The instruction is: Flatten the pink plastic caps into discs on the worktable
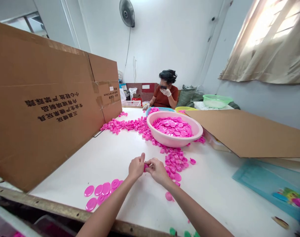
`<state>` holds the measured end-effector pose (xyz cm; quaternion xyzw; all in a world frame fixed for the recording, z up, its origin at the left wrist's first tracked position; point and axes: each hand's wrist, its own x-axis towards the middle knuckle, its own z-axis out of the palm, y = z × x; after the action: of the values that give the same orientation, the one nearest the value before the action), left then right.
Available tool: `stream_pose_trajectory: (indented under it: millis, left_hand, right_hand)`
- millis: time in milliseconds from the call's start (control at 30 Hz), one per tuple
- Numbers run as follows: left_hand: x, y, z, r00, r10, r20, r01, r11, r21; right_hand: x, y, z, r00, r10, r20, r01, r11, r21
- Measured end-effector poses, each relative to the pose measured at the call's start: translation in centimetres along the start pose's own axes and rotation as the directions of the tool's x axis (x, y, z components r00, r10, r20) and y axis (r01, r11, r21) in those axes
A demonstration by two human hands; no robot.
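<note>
Between the two hands, just above the white table (102,158), a small pink piece (146,167) is being pinched, possibly a cap. Left hand (137,166) and right hand (157,170) are both closing fingertips on it. Pink discs (101,191) are lying near the left forearm, and a pink basin (174,140) is sitting beyond.

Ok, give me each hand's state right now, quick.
Left hand: closed, pinching a small pink piece.
Right hand: closed, pinching the same pink piece from the other side.
</note>
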<state>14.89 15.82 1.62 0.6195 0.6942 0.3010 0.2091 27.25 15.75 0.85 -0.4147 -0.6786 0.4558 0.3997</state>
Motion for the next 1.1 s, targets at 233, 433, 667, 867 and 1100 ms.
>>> stream_pose_trajectory:
  millis: [233, 433, 667, 867, 1100]
  left_hand:
    - [-2.4, 2.9, -2.8, 0.917, 0.306, -0.256, -0.298, 0.952, 0.068]
    - [-3.0, 3.4, -2.3, 0.918, 0.293, -0.269, -0.319, 0.946, -0.058]
    - [-5.6, -1.9, -6.0, 0.957, 0.198, -0.211, -0.158, 0.969, 0.191]
    - [-13.8, -14.1, -22.3, 0.773, -0.233, -0.590, 0.609, 0.534, 0.587]
    - [-14.9, -14.2, -20.4, 0.920, -0.179, -0.348, 0.375, 0.655, 0.656]
  right_hand:
    - [-2.2, -5.0, -1.0, 0.997, -0.061, 0.054, 0.053, 0.989, 0.139]
    - [-3.6, -5.2, -0.9, 0.990, -0.124, -0.065, 0.128, 0.990, 0.062]
    - [-1.4, -3.2, 0.4, 0.926, -0.119, 0.359, 0.167, 0.980, -0.104]
    - [4.9, 1.0, -4.5, 1.000, 0.003, -0.028, -0.025, 0.578, -0.816]
    - [7.9, 5.8, -7.6, 0.996, -0.006, -0.092, -0.087, 0.261, -0.961]
